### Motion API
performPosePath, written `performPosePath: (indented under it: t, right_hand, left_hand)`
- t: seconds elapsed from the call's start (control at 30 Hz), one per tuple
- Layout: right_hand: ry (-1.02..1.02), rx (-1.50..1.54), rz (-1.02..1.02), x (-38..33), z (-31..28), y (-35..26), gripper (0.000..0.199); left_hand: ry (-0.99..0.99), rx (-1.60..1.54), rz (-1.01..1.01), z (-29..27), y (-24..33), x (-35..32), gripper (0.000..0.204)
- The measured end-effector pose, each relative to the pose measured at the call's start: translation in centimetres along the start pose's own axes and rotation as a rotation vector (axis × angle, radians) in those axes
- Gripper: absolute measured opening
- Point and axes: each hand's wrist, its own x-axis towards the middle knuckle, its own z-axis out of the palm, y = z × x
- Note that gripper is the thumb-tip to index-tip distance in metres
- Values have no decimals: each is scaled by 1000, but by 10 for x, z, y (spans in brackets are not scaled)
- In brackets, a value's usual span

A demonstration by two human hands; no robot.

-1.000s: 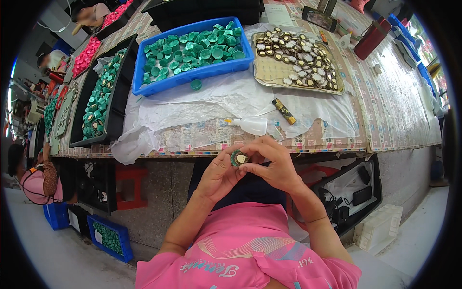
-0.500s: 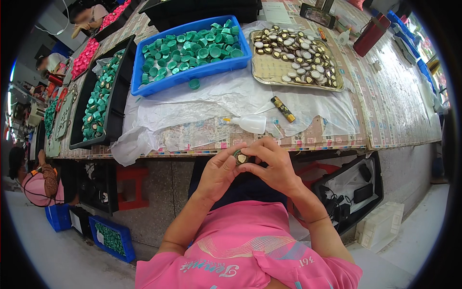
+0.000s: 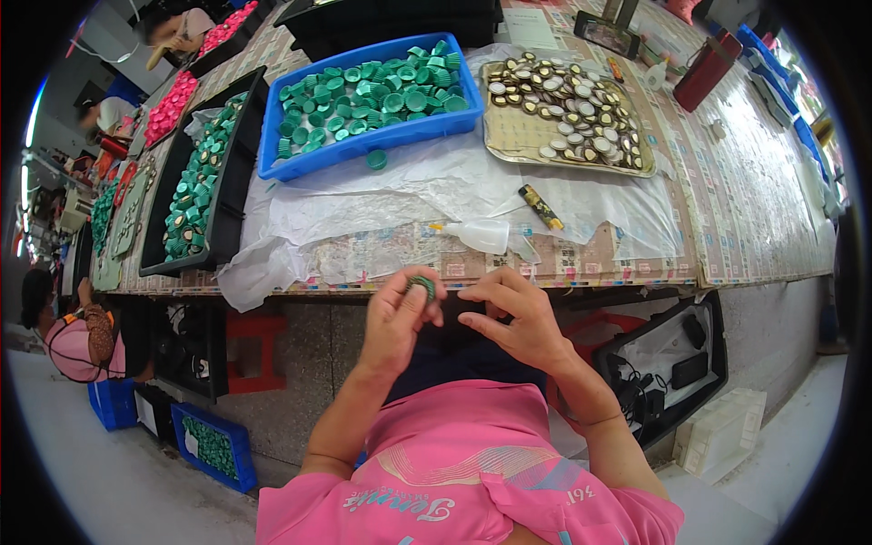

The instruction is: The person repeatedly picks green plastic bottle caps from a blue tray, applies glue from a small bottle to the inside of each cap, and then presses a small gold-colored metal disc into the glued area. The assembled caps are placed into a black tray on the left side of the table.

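While the long desk (image 3: 745, 209) carries most of the clutter, both hands work just off its near edge, above the person's lap. Toward the far side sits a blue tray (image 3: 363, 150) heaped with green caps (image 3: 381, 91), and one loose green cap (image 3: 376, 160) lies on the white sheet (image 3: 381, 200) just in front of the tray's near wall. Right of it a flat tan tray (image 3: 509, 145) holds rows of gold-and-white round discs (image 3: 568, 113). Along the left part of the desk a black tray (image 3: 238, 136) holds more green caps, some with pale inserts. A clear squeeze bottle (image 3: 481, 234) lies on its side near the near edge, nozzle pointing left, with a small yellow-and-black stick (image 3: 540, 206) just beyond it. Nothing lies between the hands and the desk edge; the bottle is the closest thing on the surface. Under the desk, a red stool (image 3: 263, 350) stands at left and an open black case (image 3: 668, 359) at right.

The left hand (image 3: 395, 318) pinches a small green cap (image 3: 421, 287) between thumb and curled fingers, held edge-on so its ribbed rim shows, just below the desk's near edge. Whether anything sits inside the cap cannot be told. The right hand (image 3: 509, 313) is close beside it, fingers loosely bent and spread, holding nothing visible, its fingertips near the cap but not clearly touching it.
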Motion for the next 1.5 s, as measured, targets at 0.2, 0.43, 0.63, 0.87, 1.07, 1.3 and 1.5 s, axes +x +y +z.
performPosePath:
  t: [0.2, 0.43, 0.63, 0.87, 1.07, 1.3, 1.5]
  right_hand:
    - [-46, -49, -14, -3, -4, 1, 23]
    - [-68, -1, -12, -2, 0, 3, 17]
    - [-60, 23, 4, -5, -2, 7, 14]
    - [-64, 41, 9, -7, -2, 12, 12]
    - [-71, 45, 10, -9, -3, 13, 12]
    - [-73, 50, 27, -14, -3, 15, 12]
    - [-75, 68, 22, -15, -1, 16, 12]
  left_hand:
    - [184, 105, 220, -48, 68, 16, 28]
    - [248, 153, 286, -81, 96, 13, 32]
    - [298, 260, 352, -103, 110, 17, 27]
    - [330, 249, 277, -94, 128, 18, 40]
    - [330, 131, 183, -95, 129, 17, 40]
    - [355, 392, 275, -111, 132, 19, 35]
    - [338, 307, 215, -99, 138, 20, 36]
